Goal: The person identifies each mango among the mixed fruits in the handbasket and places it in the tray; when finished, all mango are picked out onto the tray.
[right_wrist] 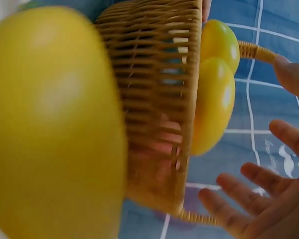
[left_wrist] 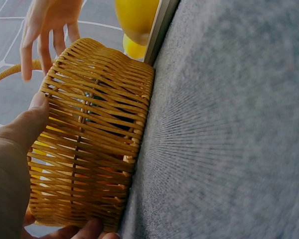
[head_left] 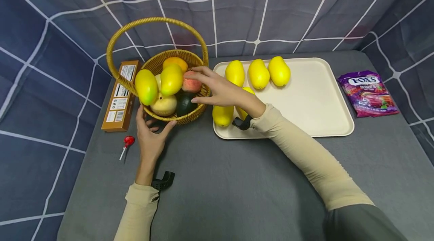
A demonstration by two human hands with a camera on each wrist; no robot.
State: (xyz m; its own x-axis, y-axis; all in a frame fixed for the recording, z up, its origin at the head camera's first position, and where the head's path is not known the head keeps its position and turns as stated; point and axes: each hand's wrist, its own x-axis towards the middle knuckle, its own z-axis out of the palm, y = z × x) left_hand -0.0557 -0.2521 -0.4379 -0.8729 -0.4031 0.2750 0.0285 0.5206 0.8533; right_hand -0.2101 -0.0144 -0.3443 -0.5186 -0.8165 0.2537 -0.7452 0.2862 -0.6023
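A wicker basket (head_left: 184,119) with a tall handle is filled with fruit: yellow-green mangoes (head_left: 146,87), an orange fruit (head_left: 175,62), a pinkish peach (head_left: 191,82), a pale yellow round fruit (head_left: 164,105) and a dark green fruit (head_left: 186,104). My left hand (head_left: 150,139) holds the basket's near left side, thumb at the rim and fingers spread along the wall. Over the right rim, beside the peach, hovers my right hand (head_left: 217,86). Its fingers are spread and nothing is held, as the right wrist view also shows.
Right of the basket lies a cream tray (head_left: 308,98) with several yellow mangoes (head_left: 259,74), two partly under my right arm. A purple candy bag (head_left: 368,94) is at the far right. An orange-brown box (head_left: 120,98) and a red lollipop (head_left: 129,141) lie to the left.
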